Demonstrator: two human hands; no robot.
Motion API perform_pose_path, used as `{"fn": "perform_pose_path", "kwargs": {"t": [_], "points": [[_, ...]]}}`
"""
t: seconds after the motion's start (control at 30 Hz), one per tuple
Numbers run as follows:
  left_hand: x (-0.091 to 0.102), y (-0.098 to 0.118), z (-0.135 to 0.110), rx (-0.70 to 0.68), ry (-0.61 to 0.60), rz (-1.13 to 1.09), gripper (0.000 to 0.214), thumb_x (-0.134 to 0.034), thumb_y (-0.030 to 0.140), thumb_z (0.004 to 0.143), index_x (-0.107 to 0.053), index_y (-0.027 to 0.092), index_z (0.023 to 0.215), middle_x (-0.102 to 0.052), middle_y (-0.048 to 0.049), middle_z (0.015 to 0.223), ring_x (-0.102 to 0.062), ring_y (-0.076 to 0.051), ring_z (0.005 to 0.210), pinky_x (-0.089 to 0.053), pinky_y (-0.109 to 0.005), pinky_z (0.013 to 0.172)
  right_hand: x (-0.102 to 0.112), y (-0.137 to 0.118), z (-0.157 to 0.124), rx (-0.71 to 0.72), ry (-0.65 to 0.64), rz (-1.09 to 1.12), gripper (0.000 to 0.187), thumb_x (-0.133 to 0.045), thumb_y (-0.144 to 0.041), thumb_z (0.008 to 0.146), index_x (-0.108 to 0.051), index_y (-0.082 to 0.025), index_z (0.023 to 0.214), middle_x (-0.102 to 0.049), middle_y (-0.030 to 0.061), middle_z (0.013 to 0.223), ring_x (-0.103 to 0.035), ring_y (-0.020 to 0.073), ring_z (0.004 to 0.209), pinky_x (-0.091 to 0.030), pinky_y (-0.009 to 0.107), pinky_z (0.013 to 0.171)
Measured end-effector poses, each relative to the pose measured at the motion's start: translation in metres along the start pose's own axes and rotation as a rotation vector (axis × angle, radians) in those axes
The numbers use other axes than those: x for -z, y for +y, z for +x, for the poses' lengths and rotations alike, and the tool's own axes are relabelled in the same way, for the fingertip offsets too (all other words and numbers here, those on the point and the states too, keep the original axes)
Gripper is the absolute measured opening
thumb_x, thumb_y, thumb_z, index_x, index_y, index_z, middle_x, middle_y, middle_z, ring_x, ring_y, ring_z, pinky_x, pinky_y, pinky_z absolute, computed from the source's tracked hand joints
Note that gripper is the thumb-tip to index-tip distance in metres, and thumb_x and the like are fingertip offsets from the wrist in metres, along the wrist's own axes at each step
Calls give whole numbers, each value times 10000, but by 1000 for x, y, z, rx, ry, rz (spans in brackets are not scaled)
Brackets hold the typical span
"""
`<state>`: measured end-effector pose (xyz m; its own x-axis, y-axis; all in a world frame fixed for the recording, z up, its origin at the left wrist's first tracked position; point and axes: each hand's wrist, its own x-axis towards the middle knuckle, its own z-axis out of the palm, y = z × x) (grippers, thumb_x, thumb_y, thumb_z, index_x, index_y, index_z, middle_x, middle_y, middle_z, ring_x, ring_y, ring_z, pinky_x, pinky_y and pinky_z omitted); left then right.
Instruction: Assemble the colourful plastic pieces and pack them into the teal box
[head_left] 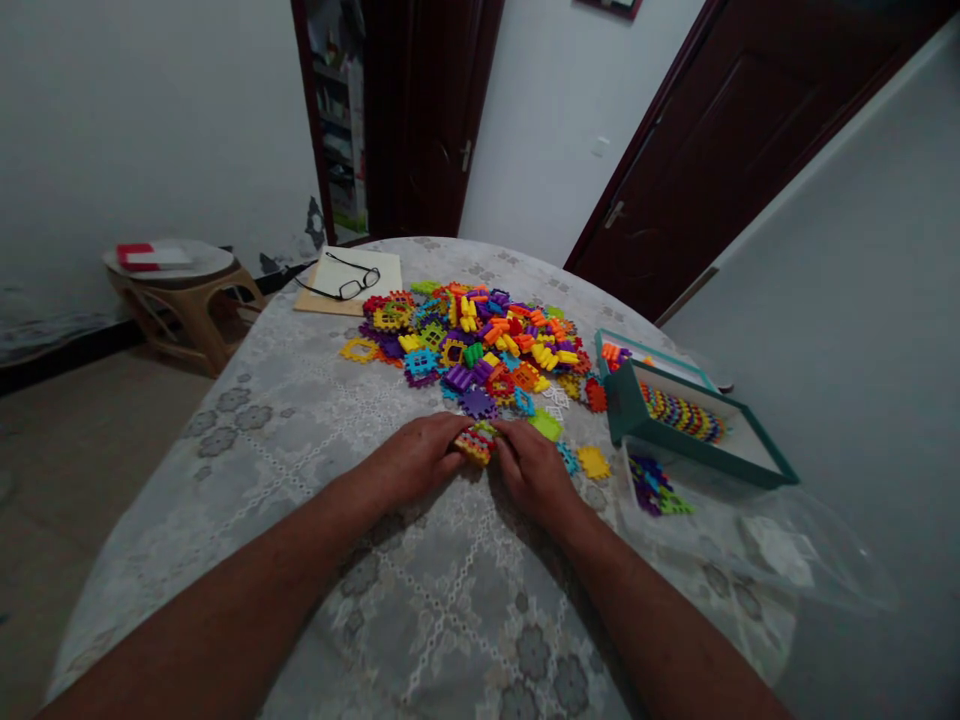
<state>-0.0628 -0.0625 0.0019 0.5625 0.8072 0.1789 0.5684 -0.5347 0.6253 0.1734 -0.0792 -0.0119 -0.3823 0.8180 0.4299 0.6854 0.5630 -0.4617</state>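
Low over the table, my left hand and my right hand are both closed around a small stack of plastic building pieces in red, yellow and green. The left fingers grip its left side, and the right fingers hold its right edge. Just beyond my hands lies a heap of colourful interlocking pieces, mostly square and notched. A lime-green piece, a yellow square piece and a blue piece rest close to my right hand.
On the right stand a dark green box with rows of pieces and a clear plastic container with purple and green pieces. Eyeglasses lie on a pale board at the back left. A stool stands left of the table.
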Motion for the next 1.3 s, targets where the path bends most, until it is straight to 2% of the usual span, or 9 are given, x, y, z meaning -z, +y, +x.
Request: {"fn": "perform_pose_path", "kwargs": {"t": [0.23,0.43,0.6,0.7,0.93,1.03,1.13,1.23,1.3], "points": [[-8,-5,-2,23,32,13,581,-606,223,968,-520,294,1538,-657,-118,1518,-643,-267,1357,-479,-448,1166,6,-8,0,27,-16,138,338,-478,-224,1068,-680,-209,1339,-739,115,1192,-701,240,1103,-568,407,995],[-13,-4,-2,68,32,41,657,-508,223,1011,-367,260,1652,-651,-152,1523,-646,-272,1366,-496,-433,1147,1,-15,2,17,-51,134,374,-638,-253,1006,-638,-189,1374,-722,127,1261,-677,254,1121,-542,412,1022],[-15,-9,-1,18,42,29,596,-435,309,1045,-417,262,1639,-677,-145,1494,-671,-293,1339,-514,-454,1145,-2,-23,7,-63,-66,62,321,-635,-231,985,-648,-191,1303,-737,114,1177,-673,249,1049,-542,386,950],[-15,-17,1,4,41,16,591,-448,375,1039,-445,323,1628,-667,-92,1520,-666,-291,1355,-524,-456,1149,1,-28,11,-132,-102,15,268,-649,-232,961,-652,-203,1228,-744,93,1131,-674,236,1010,-530,355,911],[-15,-13,3,-45,8,-24,616,-525,435,1008,-469,386,1619,-683,-32,1507,-685,-307,1331,-553,-443,1131,19,-33,4,-211,-195,-76,242,-675,-283,888,-604,-229,1112,-735,45,936,-636,203,772,-421,275,650],[-14,-5,2,-55,-1,-36,599,-506,462,1030,-457,386,1622,-749,-43,1391,-759,-282,1166,-615,-394,1011,42,-34,2,-201,-219,-90,210,-692,-293,869,-607,-235,1051,-710,24,855,-585,178,686,-349,260,591],[-11,-2,2,-40,0,-47,590,-498,476,1049,-443,363,1625,-783,-63,1252,-776,-241,945,-637,-370,887,86,-21,6,-235,-132,-139,167,-672,-257,871,-612,-232,1025,-685,10,811,-561,166,658,-319,261,589],[-8,-6,3,-27,9,-20,550,-485,476,1051,-494,341,1584,-780,-74,1205,-761,-232,898,-628,-365,864,147,17,11,-369,92,-280,136,-630,-279,916,-630,-223,1039,-695,29,836,-569,173,682,-339,268,623],[-9,-10,3,-28,19,13,533,-469,469,1052,-529,316,1559,-786,-76,1173,-763,-236,914,-623,-356,875,188,53,14,-516,175,-423,193,-619,-325,942,-654,-206,1090,-729,66,922,-599,190,749,-357,273,652]]}}
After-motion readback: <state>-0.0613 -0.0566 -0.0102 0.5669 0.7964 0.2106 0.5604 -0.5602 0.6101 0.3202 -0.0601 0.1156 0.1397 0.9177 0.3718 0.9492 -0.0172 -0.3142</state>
